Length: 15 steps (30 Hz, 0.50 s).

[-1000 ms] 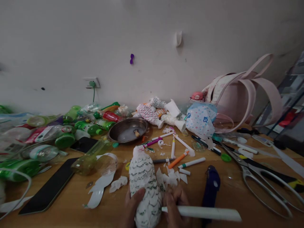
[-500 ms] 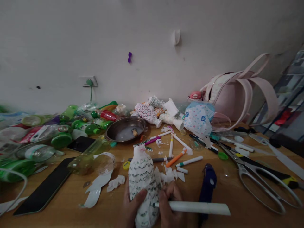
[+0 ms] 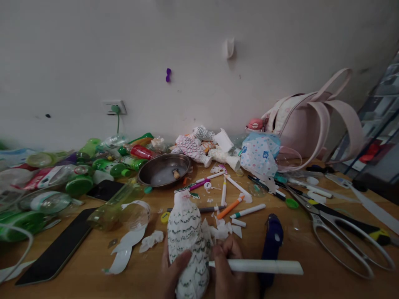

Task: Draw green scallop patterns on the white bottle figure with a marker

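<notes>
My left hand (image 3: pixel 173 272) is wrapped round a white paper-covered bottle (image 3: pixel 186 232) patterned with green scale marks, which lies on the wooden table (image 3: pixel 93 270) pointing away from me. My right hand (image 3: pixel 227 270) grips a long white marker (image 3: pixel 258 266) that sticks out to the right, its tip against the bottle's right side. White paper scraps (image 3: pixel 222 231) lie just beyond my right hand. A dark blue glue gun (image 3: pixel 270 243) rests to the right of it.
Large scissors (image 3: pixel 339 236) lie at right, loose markers (image 3: pixel 230 206) and a steel bowl (image 3: pixel 163 169) ahead, a cut clear bottle (image 3: pixel 120 207) and black ruler (image 3: pixel 59 251) at left. Several green-capped bottles (image 3: pixel 77 176) crowd the far left; a pink bag (image 3: pixel 311 124) stands at the back right.
The view has shifted slightly. My hands and the bottle stay in place, with the marker's tip moving a little along the bottle's right side.
</notes>
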### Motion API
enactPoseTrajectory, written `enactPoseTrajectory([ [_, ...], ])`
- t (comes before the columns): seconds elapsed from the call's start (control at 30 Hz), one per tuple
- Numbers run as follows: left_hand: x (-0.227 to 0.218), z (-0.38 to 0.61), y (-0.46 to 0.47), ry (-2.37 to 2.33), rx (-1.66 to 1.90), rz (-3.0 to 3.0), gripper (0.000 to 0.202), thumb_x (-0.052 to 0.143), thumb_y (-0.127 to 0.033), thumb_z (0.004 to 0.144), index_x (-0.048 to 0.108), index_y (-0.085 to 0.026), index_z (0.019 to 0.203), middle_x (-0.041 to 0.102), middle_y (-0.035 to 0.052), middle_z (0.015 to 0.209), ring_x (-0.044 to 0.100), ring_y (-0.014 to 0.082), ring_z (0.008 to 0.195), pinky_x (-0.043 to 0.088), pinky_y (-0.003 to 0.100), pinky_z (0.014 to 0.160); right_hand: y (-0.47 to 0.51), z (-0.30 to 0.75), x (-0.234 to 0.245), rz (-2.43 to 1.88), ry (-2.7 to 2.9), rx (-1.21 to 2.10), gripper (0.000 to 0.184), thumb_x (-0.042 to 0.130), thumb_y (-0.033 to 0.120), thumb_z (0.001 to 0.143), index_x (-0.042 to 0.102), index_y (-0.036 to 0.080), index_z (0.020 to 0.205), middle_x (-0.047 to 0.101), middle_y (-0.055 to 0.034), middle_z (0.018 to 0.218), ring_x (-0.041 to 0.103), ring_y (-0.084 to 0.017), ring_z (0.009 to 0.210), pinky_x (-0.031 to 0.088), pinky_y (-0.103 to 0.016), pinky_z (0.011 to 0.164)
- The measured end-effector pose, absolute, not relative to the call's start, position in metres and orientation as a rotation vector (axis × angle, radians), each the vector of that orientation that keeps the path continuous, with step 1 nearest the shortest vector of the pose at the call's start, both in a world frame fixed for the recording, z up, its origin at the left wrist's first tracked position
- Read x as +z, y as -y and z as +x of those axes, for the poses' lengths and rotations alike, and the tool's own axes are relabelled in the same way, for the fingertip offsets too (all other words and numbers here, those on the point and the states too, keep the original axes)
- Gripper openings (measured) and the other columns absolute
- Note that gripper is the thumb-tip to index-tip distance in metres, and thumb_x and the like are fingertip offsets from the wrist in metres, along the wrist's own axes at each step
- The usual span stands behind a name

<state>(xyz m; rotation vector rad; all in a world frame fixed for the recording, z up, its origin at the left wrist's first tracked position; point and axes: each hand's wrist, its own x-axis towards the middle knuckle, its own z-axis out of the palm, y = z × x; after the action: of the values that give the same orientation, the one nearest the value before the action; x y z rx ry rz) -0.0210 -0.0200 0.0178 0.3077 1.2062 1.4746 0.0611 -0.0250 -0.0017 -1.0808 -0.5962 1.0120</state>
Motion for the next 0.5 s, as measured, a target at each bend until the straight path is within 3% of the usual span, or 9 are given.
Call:
enactPoseTrajectory([
  [0.13,0.018,-0.021,0.021,-1.196,1.451,0.31,0.103,0.083,-0.031,0.047,0.038,-0.02,0.139,0.078,0.0089,0.095,0.071,0.0359,0.088,0.058,0.04,0.069,0.024,0.064,0.001,-1.127,0.619,0.963,0.03,0.057,0.034,0.077,0.036,0.025,0.059,0.033,0.0098,0.051,0.031,-0.011,0.048,0.028,-0.022,0.048],
  [0.27,0.015,-0.023,0.023,-1.207,1.458,0.334,0.104,0.087,-0.037,0.044,0.044,-0.018,0.136,0.078,0.0082,0.091,0.07,0.037,0.092,0.057,0.043,0.079,0.025,0.066,0.004,-1.129,0.57,0.961,0.034,0.062,0.036,0.076,0.036,0.025,0.058,0.029,0.0106,0.048,0.028,-0.01,0.045,0.026,-0.023,0.046],
  [0.37,0.021,-0.021,0.026,-1.183,1.449,0.264,0.107,0.085,-0.034,0.049,0.036,-0.015,0.142,0.078,0.008,0.088,0.068,0.0372,0.101,0.055,0.042,0.085,0.027,0.066,0.005,-1.039,0.469,1.008,0.04,0.061,0.048,0.079,0.035,0.025,0.06,0.026,0.011,0.049,0.023,-0.009,0.044,0.02,-0.022,0.042],
  [0.43,0.028,-0.019,0.027,-1.131,1.474,0.218,0.105,0.081,-0.029,0.056,0.029,-0.02,0.147,0.078,0.0073,0.093,0.067,0.0356,0.104,0.055,0.042,0.087,0.028,0.066,0.004,-0.995,0.432,1.033,0.046,0.062,0.056,0.078,0.034,0.024,0.061,0.026,0.0116,0.05,0.019,-0.008,0.044,0.016,-0.021,0.041],
  [0.5,0.033,-0.017,0.027,-1.105,1.488,0.192,0.091,0.075,-0.029,0.064,0.034,-0.026,0.145,0.077,0.0066,0.103,0.067,0.0335,0.105,0.054,0.042,0.088,0.029,0.065,0.002,-0.962,0.476,1.027,0.048,0.063,0.059,0.077,0.035,0.024,0.06,0.027,0.0115,0.05,0.018,-0.008,0.045,0.018,-0.021,0.042],
])
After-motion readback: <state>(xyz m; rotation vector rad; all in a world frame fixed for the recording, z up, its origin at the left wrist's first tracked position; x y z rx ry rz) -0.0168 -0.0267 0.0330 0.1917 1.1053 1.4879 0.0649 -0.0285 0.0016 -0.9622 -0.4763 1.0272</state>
